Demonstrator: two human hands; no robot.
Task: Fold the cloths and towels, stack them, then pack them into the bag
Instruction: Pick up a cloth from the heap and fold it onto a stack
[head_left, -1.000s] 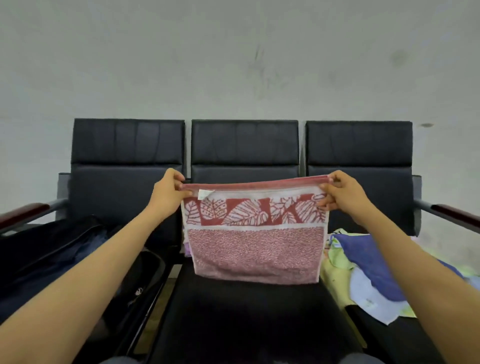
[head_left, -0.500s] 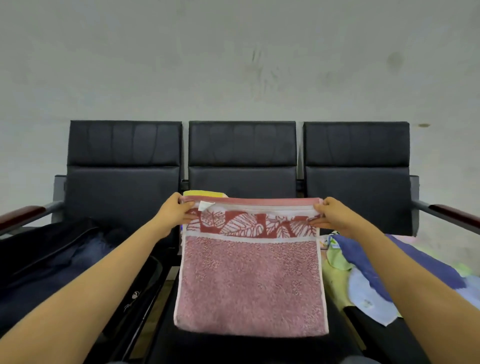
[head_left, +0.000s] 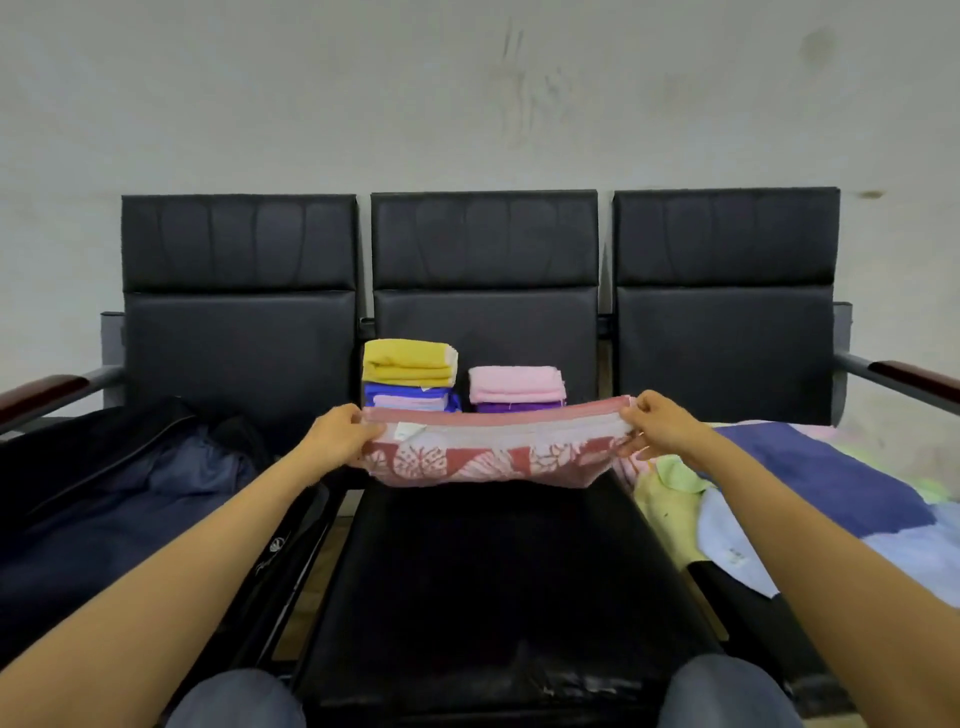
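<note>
Pink leaf-print terry towel (head_left: 488, 457) hung half-folded, pinched by your left hand (head_left: 337, 435) and right hand (head_left: 662, 423), with colourful folded stacks (head_left: 410, 371) at twelve o'clock and loose blue-green cloths (head_left: 810, 478) unfolded at three.

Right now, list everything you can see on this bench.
Bench: one, black, three seats, against the wall.
Bag: one, dark navy, left seat.
Left stack: one, yellow over blue, back of middle seat.
Right stack: one, pink over purple, beside it.
Loose cloths: several, navy, pale blue, yellow-green, right seat.
Towel: one, red leaf pattern, held above middle seat.
Left hand: one, grips towel's left end.
Right hand: one, grips towel's right end.
</note>
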